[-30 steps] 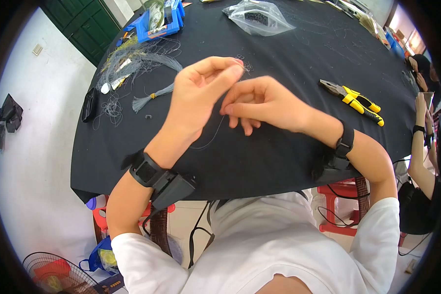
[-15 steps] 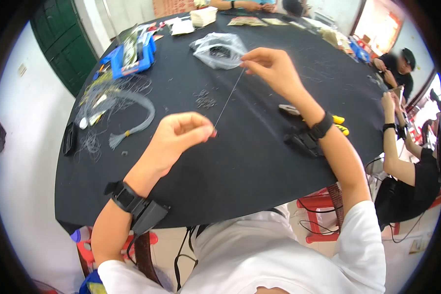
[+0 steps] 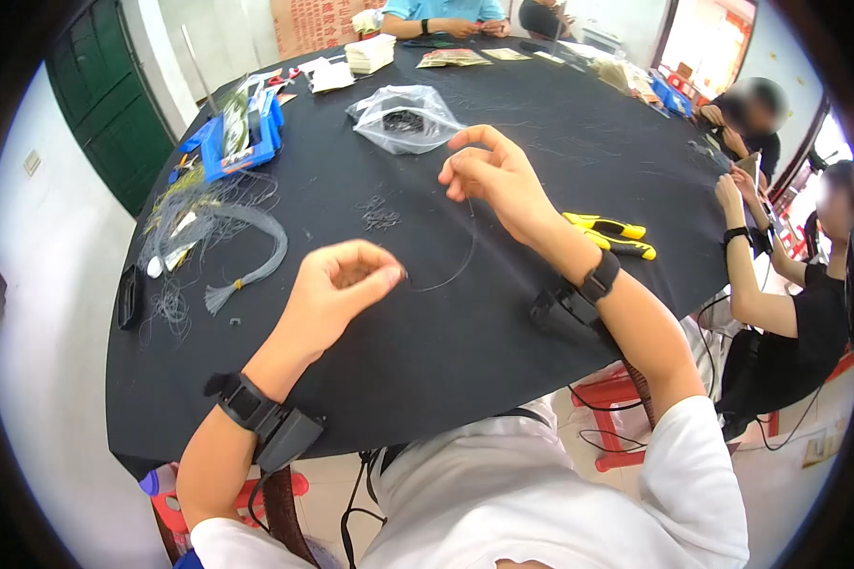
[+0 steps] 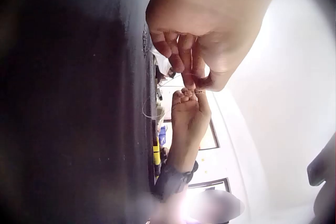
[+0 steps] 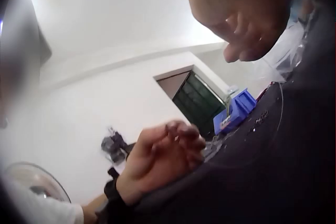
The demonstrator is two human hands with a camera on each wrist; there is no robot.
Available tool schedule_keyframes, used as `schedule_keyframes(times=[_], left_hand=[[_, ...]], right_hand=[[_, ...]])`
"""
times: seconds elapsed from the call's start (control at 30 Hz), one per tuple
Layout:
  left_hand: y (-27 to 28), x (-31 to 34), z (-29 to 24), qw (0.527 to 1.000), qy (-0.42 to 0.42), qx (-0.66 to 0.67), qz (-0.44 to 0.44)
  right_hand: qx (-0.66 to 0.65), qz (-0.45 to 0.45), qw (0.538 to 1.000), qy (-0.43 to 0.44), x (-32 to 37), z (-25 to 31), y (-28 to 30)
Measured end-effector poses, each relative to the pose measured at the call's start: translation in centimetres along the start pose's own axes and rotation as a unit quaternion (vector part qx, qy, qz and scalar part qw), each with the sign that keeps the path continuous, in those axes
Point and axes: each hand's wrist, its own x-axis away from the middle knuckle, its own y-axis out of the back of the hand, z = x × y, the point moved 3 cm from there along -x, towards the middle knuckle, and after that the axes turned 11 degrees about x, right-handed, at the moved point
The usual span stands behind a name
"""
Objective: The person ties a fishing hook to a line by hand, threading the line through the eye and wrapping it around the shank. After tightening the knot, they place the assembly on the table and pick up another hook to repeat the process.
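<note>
In the head view the left hand [image 3: 337, 292] pinches one end of a thin line [image 3: 472, 248] between thumb and fingertips, with a tiny dark piece at the tip. The line sags in a curve over the black cloth toward the right hand [image 3: 503, 185], whose fingers are curled around its other end, higher and to the right. A small pile of dark hooks [image 3: 380, 214] lies between and beyond the hands. In the left wrist view, the thumb and a finger of the left hand [image 4: 205, 40] meet at the tips. The right hand [image 5: 247, 14] is blurred in its own wrist view.
A clear bag [image 3: 406, 119] with dark pieces lies behind the hands. Yellow-handled pliers [image 3: 609, 237] are beside the right forearm, partly covered. At left are a bundle of line [image 3: 273, 248], a blue tray [image 3: 247, 142] and a black case [image 3: 130, 297]. Other people sit around the table.
The hands moved apart from near each other, drawing the line taut; now it hangs slack in a curve. The right hand has come slightly lower, its fingers more curled. The camera view has shifted.
</note>
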Motion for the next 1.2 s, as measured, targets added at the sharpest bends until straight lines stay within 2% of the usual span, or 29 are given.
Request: schedule_keyframes(times=[0.07, 0.2, 0.3, 0.43, 0.63, 0.73, 0.93, 1.03, 1.2], left_hand=[[0.8, 0.0, -0.3, 0.998, -0.045, -0.007, -0.039], [1.3, -0.5, -0.4, 0.983, -0.155, -0.072, -0.072], [1.0, -0.3, -0.7, 0.986, -0.143, -0.059, -0.066], [1.0, -0.1, -1.3, 0.975, -0.181, -0.083, -0.098], [1.0, -0.1, -1.1, 0.983, -0.143, -0.065, -0.096], [0.7, -0.2, -1.1, 0.98, -0.159, -0.079, -0.092], [0.8, -0.1, -1.0, 0.984, -0.142, -0.07, -0.079], [0.8, -0.2, -0.7, 0.983, -0.154, -0.071, -0.071], [0.7, -0.2, -0.7, 0.981, -0.159, -0.085, -0.068]], right_hand=[[0.036, 0.089, 0.994, 0.057, 0.8, 0.6, -2.2], [0.086, 0.165, 0.979, 0.088, 3.0, 2.4, -4.7], [0.12, 0.17, 0.974, 0.091, 3.7, 2.5, -5.1], [0.078, 0.178, 0.974, 0.116, 3.5, 1.4, -4.9], [0.077, 0.209, 0.969, 0.105, 3.8, 1.6, -4.9], [0.073, 0.218, 0.965, 0.125, 3.8, 1.3, -5.1], [0.111, 0.204, 0.966, 0.112, 3.7, 1.1, -5.0], [0.14, 0.223, 0.963, 0.063, 3.8, 1.6, -5.3], [0.112, 0.162, 0.978, 0.063, 3.7, 1.0, -5.6]])
